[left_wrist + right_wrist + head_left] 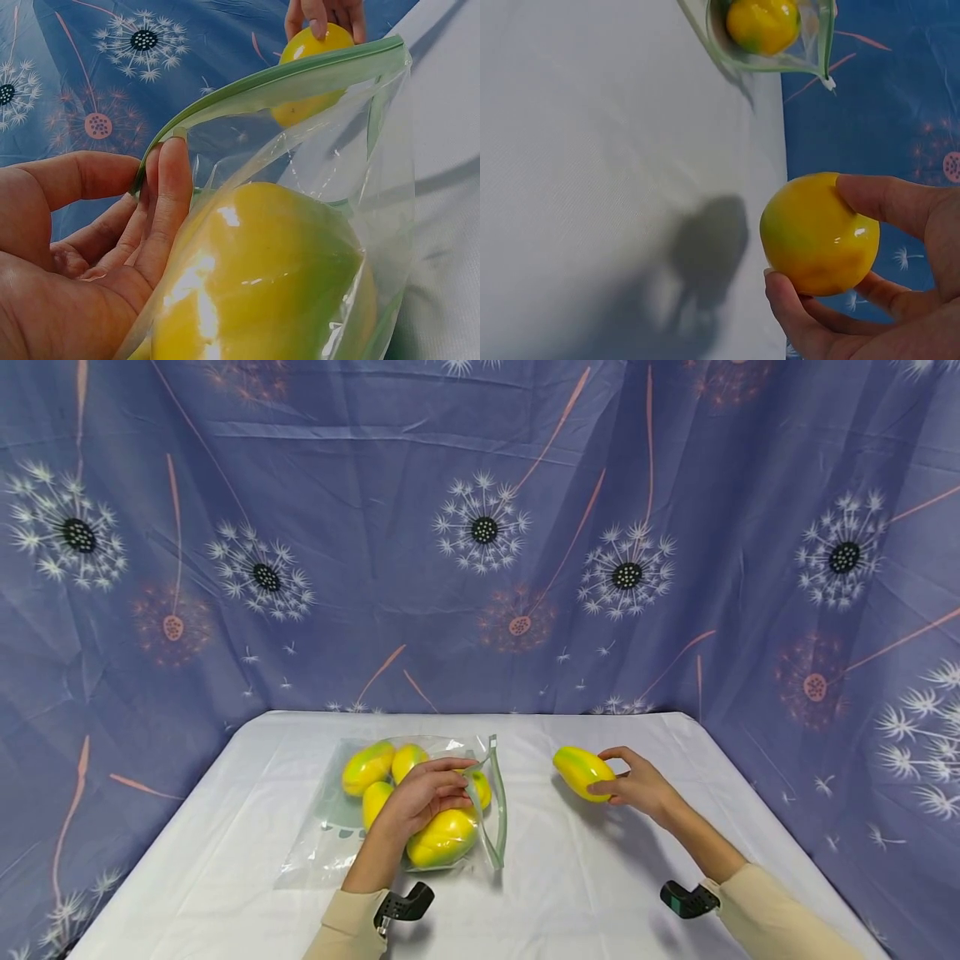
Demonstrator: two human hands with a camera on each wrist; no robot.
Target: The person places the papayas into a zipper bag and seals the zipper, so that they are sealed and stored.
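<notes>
A clear zip bag [315, 856] lies on the table with its green-edged mouth facing right. Several yellow-green mangoes [442, 838] are inside it. My left hand [427, 793] reaches over the bag and pinches the green zip strip [247, 86] at its mouth between thumb and fingers, and the mouth gapes. To the right of the bag, my right hand [637, 787] grips another mango [579, 772] by one end, thumb on one side and fingers on the other. That mango is held above the table, its shadow on the cloth below.
A white cloth [540, 893] covers the table. Behind and along both sides hangs a blue curtain [375, 568] printed with dandelions. A black wrist camera [405, 903] sits on the left wrist and a second camera [688, 900] on the right.
</notes>
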